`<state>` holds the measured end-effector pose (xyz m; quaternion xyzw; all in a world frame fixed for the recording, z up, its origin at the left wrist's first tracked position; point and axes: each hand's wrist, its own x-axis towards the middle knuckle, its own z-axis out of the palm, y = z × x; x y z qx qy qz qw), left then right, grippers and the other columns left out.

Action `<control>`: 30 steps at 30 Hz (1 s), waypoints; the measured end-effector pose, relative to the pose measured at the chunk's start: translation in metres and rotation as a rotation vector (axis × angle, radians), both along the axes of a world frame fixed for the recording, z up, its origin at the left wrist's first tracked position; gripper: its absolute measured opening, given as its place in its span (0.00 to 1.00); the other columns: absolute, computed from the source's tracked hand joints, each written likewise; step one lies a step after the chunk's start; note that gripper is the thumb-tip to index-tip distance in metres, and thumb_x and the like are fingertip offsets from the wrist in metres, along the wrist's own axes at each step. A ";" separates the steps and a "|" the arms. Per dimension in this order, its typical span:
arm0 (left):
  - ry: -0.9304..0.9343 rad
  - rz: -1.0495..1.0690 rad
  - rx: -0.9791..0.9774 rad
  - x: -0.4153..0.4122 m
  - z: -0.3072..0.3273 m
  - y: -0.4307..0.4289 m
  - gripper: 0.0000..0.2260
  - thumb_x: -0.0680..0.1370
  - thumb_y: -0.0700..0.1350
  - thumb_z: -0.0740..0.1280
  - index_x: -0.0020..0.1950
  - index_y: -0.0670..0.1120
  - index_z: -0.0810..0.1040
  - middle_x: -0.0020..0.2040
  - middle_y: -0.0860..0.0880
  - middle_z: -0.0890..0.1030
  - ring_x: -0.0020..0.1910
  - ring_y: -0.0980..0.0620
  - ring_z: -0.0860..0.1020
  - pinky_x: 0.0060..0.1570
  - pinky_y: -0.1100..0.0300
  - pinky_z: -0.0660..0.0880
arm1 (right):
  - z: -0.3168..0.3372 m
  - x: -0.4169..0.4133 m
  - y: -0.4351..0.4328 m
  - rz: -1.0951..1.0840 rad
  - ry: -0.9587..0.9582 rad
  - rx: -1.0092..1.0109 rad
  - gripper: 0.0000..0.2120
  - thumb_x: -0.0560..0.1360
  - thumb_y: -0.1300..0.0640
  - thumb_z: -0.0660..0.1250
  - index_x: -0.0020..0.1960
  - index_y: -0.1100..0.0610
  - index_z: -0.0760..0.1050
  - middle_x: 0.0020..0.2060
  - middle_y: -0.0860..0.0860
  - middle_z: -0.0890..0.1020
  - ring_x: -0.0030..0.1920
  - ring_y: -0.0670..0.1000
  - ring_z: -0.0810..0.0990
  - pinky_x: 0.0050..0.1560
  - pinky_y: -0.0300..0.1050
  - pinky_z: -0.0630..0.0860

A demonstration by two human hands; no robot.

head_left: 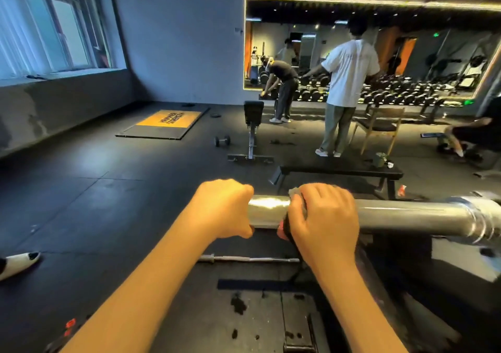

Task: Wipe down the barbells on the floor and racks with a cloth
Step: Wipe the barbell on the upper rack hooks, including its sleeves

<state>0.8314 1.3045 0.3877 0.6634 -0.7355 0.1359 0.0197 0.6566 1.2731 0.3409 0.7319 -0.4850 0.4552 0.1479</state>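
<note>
A thick silver barbell sleeve (pixel 406 215) runs level across the view at about waist height, its collar at the right edge. My left hand (pixel 222 209) grips the sleeve's free end. Just to its right, my right hand (pixel 322 217) grips a dark cloth (pixel 296 203) wrapped round the sleeve; only the cloth's edges show under my fingers. A bare stretch of shiny metal lies between my two hands. A second, thin barbell (pixel 249 259) lies on the floor below.
A flat black bench (pixel 339 169) stands just beyond the sleeve, an adjustable bench (pixel 253 125) and a dumbbell (pixel 222 140) farther out. Two persons stand by the dumbbell rack (pixel 393 92) and mirror. A wooden chair (pixel 379 127) is at right, a yellow mat (pixel 165 123) at left.
</note>
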 end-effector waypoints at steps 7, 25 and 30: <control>-0.057 -0.073 -0.378 0.004 -0.033 -0.001 0.20 0.57 0.53 0.80 0.38 0.46 0.75 0.30 0.50 0.77 0.25 0.50 0.73 0.25 0.61 0.67 | -0.002 -0.051 -0.005 0.001 0.003 -0.035 0.17 0.78 0.49 0.55 0.45 0.57 0.78 0.41 0.53 0.81 0.43 0.55 0.77 0.51 0.51 0.69; 0.015 0.062 0.012 0.005 -0.001 0.001 0.20 0.68 0.56 0.72 0.54 0.48 0.74 0.44 0.51 0.77 0.40 0.50 0.76 0.34 0.58 0.71 | -0.031 0.020 0.026 0.034 -0.008 0.019 0.20 0.77 0.51 0.55 0.64 0.59 0.73 0.64 0.57 0.74 0.68 0.59 0.67 0.73 0.54 0.54; -0.079 -0.018 -0.346 0.008 -0.029 0.003 0.21 0.56 0.53 0.79 0.39 0.46 0.74 0.31 0.50 0.76 0.27 0.49 0.73 0.27 0.60 0.65 | -0.017 -0.030 0.007 0.195 0.231 -0.005 0.19 0.78 0.48 0.57 0.62 0.56 0.75 0.60 0.54 0.78 0.63 0.57 0.73 0.67 0.52 0.63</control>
